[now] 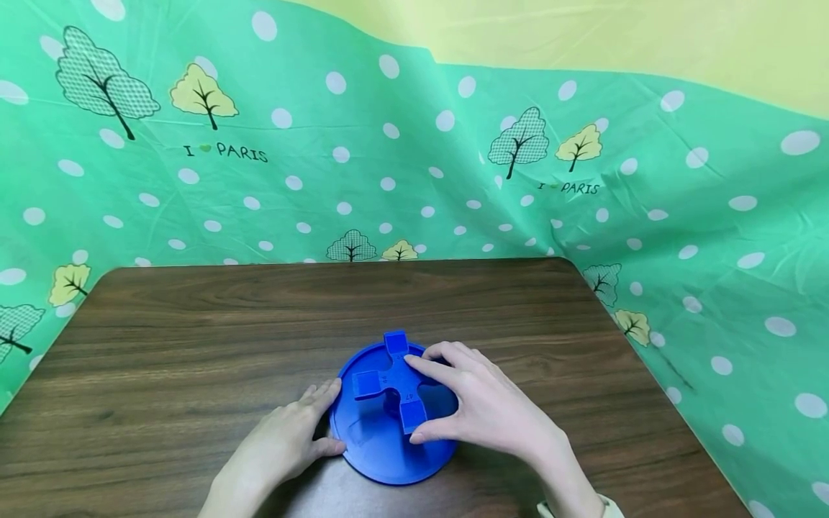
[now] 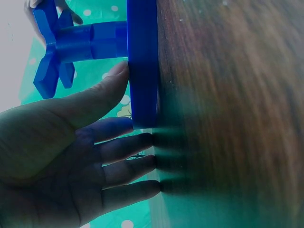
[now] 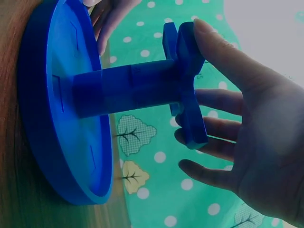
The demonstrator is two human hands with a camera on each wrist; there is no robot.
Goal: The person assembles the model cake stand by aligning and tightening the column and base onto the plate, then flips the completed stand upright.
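Observation:
A blue round base (image 1: 382,460) with a raised rim lies flat on the table. From its middle rises a blue post (image 3: 128,85), topped by a blue four-armed cross piece (image 1: 401,378) with small markings. My right hand (image 1: 488,406) holds the cross piece from the right, thumb on one arm and fingers bent around the others; one arm is mostly hidden behind it. On the left, my left hand (image 1: 285,435) rests against the base's rim, its thumb and index finger touching the edge. Its other fingers reach straight to the table in the left wrist view.
The dark wood-grain table (image 1: 194,338) extends around the base. Behind it and along the right side hangs a green cloth (image 1: 311,180) with white dots and printed trees. A yellow band (image 1: 615,36) runs across the cloth's top.

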